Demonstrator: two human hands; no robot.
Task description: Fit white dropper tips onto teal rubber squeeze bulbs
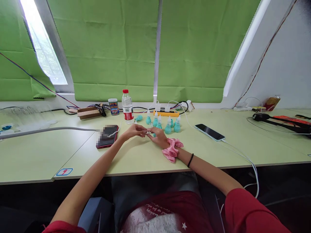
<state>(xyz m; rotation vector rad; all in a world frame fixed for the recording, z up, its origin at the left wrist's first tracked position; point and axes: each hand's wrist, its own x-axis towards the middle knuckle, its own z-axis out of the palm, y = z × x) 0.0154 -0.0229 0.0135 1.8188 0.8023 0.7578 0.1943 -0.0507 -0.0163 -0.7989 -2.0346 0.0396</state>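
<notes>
My left hand point(134, 131) and my right hand point(158, 137) meet above the table, fingertips pinched together around a small whitish translucent piece point(147, 132). Its exact kind is too small to make out, and the fingers hide part of it. Just behind the hands stand several teal squeeze bulbs point(167, 129) with clear pointed tips, most of them upright. One teal bulb point(138, 118) lies on its side behind my left hand. A pink scrunchie point(172, 149) and a thin black bracelet are on my right wrist and forearm.
A red-capped bottle point(127, 110), a can point(113, 107) and a yellow power strip point(166, 113) stand toward the back. A dark phone point(107, 136) lies left, a charging phone point(210, 132) right. Cables cross the pale table point(136, 161).
</notes>
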